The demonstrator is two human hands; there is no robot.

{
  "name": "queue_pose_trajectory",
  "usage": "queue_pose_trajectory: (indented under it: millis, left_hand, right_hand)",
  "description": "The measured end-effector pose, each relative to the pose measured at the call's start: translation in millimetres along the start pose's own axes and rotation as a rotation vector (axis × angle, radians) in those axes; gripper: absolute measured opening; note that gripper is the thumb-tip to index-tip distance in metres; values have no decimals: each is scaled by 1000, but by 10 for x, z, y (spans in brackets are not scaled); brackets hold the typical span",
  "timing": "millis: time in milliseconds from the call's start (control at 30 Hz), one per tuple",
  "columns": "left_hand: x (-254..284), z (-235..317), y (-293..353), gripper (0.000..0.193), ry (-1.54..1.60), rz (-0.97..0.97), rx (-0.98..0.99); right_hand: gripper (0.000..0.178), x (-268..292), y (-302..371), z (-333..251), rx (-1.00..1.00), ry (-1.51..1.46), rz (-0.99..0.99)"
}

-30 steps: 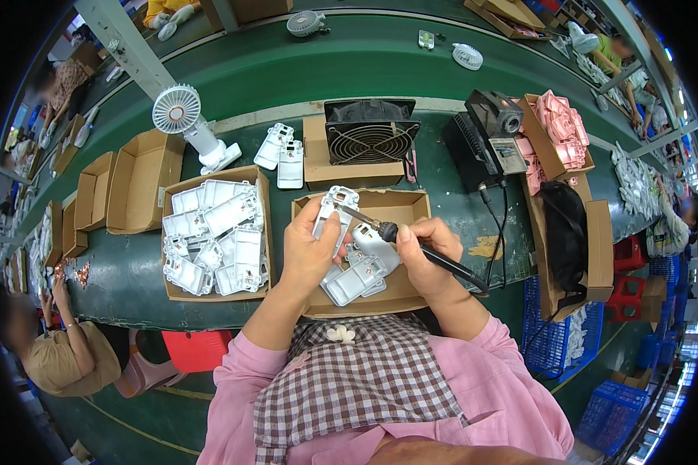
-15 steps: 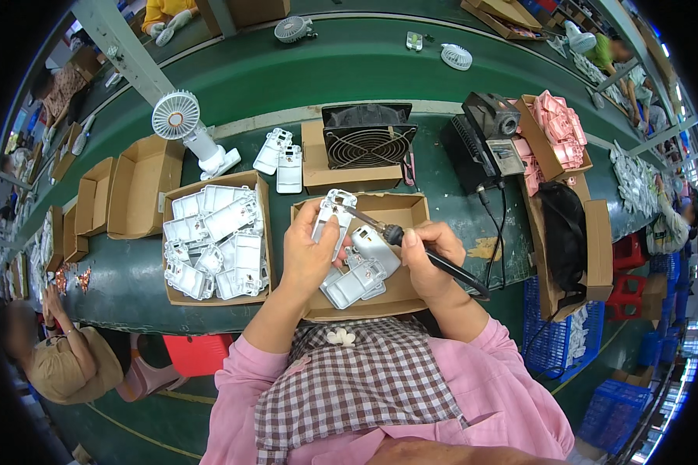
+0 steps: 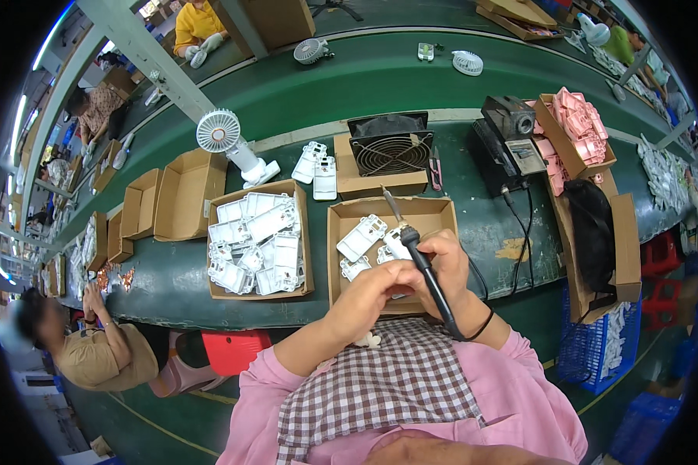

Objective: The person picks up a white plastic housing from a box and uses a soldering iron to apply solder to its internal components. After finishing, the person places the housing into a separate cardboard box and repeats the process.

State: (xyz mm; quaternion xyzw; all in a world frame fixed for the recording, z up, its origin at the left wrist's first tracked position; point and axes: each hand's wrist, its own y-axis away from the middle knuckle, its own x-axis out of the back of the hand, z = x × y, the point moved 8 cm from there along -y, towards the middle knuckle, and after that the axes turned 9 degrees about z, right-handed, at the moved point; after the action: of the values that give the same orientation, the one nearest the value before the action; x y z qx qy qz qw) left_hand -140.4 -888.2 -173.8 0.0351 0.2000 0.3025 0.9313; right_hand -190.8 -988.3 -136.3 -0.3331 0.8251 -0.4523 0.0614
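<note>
In my right hand [image 3: 448,267] is a soldering iron [image 3: 430,283] with a black handle, its metal tip slanting up and away over the cardboard box [image 3: 442,208] in front of me. My left hand [image 3: 376,293] is closed close beside the right one, above the box's near edge. Its fingertips are hidden, so whatever they pinch does not show. Inside the box lie white plastic housings, one flat housing [image 3: 361,238] at the left and a rounded one [image 3: 396,245] partly behind the iron.
Left of my box stands a carton of white housings [image 3: 256,244], with a white handheld fan [image 3: 229,139] behind it. A black square fan [image 3: 392,146], a black soldering station [image 3: 496,151] and a box of pink parts [image 3: 578,128] line the back. A co-worker [image 3: 93,349] sits at left.
My left hand has let go of the white housing, which now lies in the box, and moved next to my right hand. The iron's tip now points farther upward. The whole view has shifted.
</note>
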Motion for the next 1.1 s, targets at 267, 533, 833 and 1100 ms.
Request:
queue_pose_trajectory:
  millis: [267, 533, 833, 1100]
  left_hand:
    - [-67, -40, -87, 23, 424, 121, 142]
    - [168, 494, -57, 28, 549, -3, 81]
    - [589, 350, 34, 42, 229, 224, 52]
    - [989, 48, 194, 35, -205, 468, 3]
  right_hand:
    - [79, 40, 157, -174, -343, -11, -372]
    - [19, 845, -200, -50, -559, -344, -714]
    - [22, 321, -148, 2150, -474, 305, -279]
    - [21, -13, -149, 2264, -665, 301, -515]
